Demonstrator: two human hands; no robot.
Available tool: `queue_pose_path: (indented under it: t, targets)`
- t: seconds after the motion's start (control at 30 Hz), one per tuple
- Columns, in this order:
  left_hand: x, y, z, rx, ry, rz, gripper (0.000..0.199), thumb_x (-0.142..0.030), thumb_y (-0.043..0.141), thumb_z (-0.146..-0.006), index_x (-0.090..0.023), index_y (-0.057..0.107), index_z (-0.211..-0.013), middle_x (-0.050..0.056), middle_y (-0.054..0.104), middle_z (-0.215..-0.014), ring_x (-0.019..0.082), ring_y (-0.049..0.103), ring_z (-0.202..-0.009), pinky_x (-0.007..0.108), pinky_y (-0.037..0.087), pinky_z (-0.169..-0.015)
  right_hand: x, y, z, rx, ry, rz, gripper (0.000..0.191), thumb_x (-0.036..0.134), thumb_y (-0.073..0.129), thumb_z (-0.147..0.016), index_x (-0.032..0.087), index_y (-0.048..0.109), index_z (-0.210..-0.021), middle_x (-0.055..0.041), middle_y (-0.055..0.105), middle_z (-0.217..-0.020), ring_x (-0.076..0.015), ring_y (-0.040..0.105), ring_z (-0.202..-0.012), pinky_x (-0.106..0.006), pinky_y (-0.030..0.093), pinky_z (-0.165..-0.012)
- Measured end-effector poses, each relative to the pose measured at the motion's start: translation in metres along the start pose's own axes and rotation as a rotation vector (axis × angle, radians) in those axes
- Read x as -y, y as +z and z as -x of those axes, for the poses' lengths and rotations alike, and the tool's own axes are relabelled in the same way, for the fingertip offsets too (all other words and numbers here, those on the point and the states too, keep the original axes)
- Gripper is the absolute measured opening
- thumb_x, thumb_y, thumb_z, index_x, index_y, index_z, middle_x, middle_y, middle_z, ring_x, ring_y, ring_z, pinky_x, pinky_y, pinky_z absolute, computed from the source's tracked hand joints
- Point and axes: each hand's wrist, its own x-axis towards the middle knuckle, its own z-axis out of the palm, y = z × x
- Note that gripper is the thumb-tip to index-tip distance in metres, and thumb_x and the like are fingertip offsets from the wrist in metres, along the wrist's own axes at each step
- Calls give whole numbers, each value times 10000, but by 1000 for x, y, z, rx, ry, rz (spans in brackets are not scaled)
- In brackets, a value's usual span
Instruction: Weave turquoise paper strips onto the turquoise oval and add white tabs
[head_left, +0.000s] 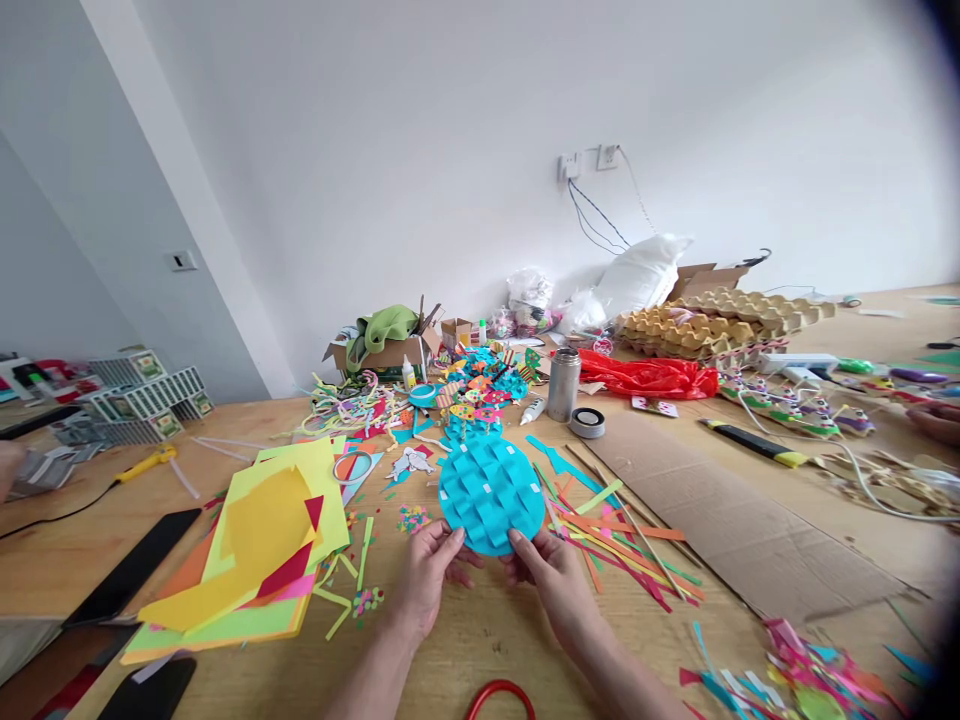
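A round blue paper disc [491, 490] with raised, woven-looking folds is held up over the table. Small white squares dot its surface. My left hand [431, 575] pinches its lower left edge, thumb on the front face. On the lower right edge, my right hand [553, 580] grips it the same way. Behind the disc stands a pile of blue paper pieces and colourful fish-shaped cutouts [480, 395]. Coloured paper strips [615, 540] lie to the right of my right hand. Below the disc, a red curved handle [501, 690] shows at the bottom edge.
Yellow and orange paper sheets [255, 540] lie left, near a dark phone [139, 565]. A metal flask [563, 385] stands behind, its lid [587, 422] beside it. Rightward are cardboard [720, 510], a utility knife [754, 443] and egg trays [697, 325]. Another person's hand [937, 420] appears far right.
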Motion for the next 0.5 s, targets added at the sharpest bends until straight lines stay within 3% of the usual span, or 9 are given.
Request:
queue_pose_path:
  t: [0.27,0.37,0.5]
  targets:
    - [0,0,1,38,-7,46,355,-444,767,-683,-145,699,-863,73,734,-818,217,684,-686,250,477,-476,5,-2,0,-5,10,-2,467,630,721,-624,184,585,-595,-6,592,-543,-134,513,-486,-262,400,-503]
    - [-3,2,2,102,8,184,438,-502,699,-747,-156,695,-1015,105,730,-1000,255,684,-888,314,534,-654,2,-1,1,26,34,-27,468,621,712,-654,173,592,-595,-11,605,-534,-120,508,-475,-247,383,-502]
    - [-6,2,0,102,-54,448,535,-572,595,-815,-179,637,-1177,117,691,-1157,287,630,-1085,413,501,-887,-2,5,4,153,112,-2,511,656,695,-664,155,602,-628,-27,634,-561,-116,536,-476,-239,399,-503]
